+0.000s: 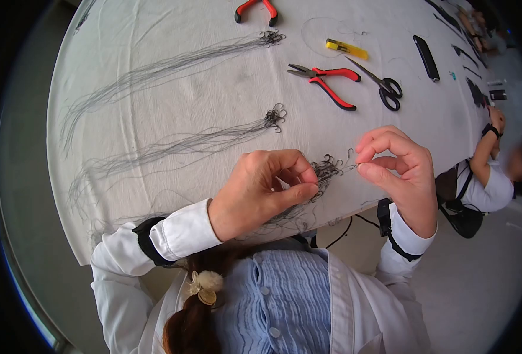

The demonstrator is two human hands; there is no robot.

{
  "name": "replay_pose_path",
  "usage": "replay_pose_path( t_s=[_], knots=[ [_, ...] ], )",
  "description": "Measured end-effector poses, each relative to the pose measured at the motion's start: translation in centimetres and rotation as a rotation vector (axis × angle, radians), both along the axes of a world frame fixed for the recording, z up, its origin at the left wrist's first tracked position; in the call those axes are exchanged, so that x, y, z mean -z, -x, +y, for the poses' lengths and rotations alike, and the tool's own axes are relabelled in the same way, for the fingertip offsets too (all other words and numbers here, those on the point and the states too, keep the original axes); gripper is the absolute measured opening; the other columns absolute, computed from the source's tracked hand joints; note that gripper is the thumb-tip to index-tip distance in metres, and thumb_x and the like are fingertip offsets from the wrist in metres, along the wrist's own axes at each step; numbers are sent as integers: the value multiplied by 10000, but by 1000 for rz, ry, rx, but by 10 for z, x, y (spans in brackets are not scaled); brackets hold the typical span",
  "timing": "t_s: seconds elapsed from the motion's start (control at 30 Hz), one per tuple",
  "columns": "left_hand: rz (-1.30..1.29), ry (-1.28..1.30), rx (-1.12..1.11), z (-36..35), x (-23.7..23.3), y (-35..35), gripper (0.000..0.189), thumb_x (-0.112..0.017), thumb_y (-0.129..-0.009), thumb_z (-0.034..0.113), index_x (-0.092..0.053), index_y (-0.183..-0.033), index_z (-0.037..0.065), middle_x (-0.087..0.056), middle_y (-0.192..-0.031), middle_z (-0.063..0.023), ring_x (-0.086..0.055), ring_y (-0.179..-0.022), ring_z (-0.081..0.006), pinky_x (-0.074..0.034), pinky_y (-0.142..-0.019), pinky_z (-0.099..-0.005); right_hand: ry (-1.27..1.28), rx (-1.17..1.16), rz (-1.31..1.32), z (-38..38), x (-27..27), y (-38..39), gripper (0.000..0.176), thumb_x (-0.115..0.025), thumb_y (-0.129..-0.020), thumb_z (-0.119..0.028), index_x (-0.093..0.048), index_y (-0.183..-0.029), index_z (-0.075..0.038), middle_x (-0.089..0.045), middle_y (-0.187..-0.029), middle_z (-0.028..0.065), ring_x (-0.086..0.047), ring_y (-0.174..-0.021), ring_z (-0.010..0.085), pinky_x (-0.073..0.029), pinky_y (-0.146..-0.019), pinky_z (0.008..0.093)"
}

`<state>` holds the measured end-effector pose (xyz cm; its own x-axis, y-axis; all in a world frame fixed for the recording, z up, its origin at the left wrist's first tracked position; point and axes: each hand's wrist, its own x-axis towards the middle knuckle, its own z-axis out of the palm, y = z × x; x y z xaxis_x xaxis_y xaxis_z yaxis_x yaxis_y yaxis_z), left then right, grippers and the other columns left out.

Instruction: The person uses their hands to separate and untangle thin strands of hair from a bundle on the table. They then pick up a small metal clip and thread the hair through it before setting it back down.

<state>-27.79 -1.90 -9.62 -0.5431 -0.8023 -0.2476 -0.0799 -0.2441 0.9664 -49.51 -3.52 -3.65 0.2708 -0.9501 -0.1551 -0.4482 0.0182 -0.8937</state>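
Grey, hair-thin strands with hooked ends (327,170) lie bunched at the near worktop (213,97) edge, mid-frame. The left hand (267,192) pinches the bunch. The right hand (399,168) is closed on one hook. They look light, limp and tangle-prone, best gripped just behind the hook. Farther up lie a spare bundle (202,140), pliers (331,82) and scissors (385,85).
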Motion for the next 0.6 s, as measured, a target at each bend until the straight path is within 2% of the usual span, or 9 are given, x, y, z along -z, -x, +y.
replay_pose_path(
  t_s=[0.1, 0.17, 0.3, 0.43, 0.5, 0.6],
  knots=[
    [68, -91, -16, 0, 6, 0, 58, -634, -842, 56, -618, -865, 5, -643, -829, -13, -585, -745, -66, -450, -658, -199, -13, -35, -56, -1, -1, 4, 67, -633, -741, 24, -635, -768, -38, -600, -832, 24, -588, -780, 98, -477, -667, 232],
    [205, -150, -64, 1, 10, 0, 64, -623, -858, 62, -617, -867, -1, -643, -834, -24, -593, -763, -71, -464, -676, -206, -45, -65, -118, -2, 0, 8, 75, -634, -734, 33, -638, -768, -34, -601, -829, 23, -587, -774, 100, -476, -662, 231],
    [175, -203, -87, 0, 5, -3, 66, -615, -861, 59, -618, -874, -6, -648, -845, -38, -599, -775, -75, -479, -701, -217, -145, -120, -250, -3, 0, 5, 86, -634, -726, 50, -641, -772, -23, -602, -810, 24, -582, -749, 104, -471, -650, 225],
    [179, -155, -60, 1, 7, -3, 86, -605, -871, 74, -620, -875, -10, -652, -856, -51, -607, -763, -85, -490, -715, -224, -38, -160, -51, -5, 5, 3, 66, -637, -733, 44, -627, -770, -10, -599, -799, 31, -580, -748, 102, -467, -647, 223],
    [191, -117, -67, 2, 10, -6, 96, -607, -872, 85, -621, -873, -9, -653, -853, -50, -610, -749, -88, -493, -704, -226, -57, -10, -92, -4, -1, 6, 54, -631, -741, 38, -610, -773, 1, -593, -787, 36, -571, -740, 95, -454, -640, 216],
    [172, -124, -79, 1, 6, -8, 121, -616, -870, 115, -621, -869, -6, -653, -843, -47, -610, -714, -75, -489, -640, -215, -75, 74, -131, -2, -6, 13, 46, -618, -749, 39, -601, -775, 6, -589, -788, 30, -560, -728, 87, -447, -639, 216]
  ],
)
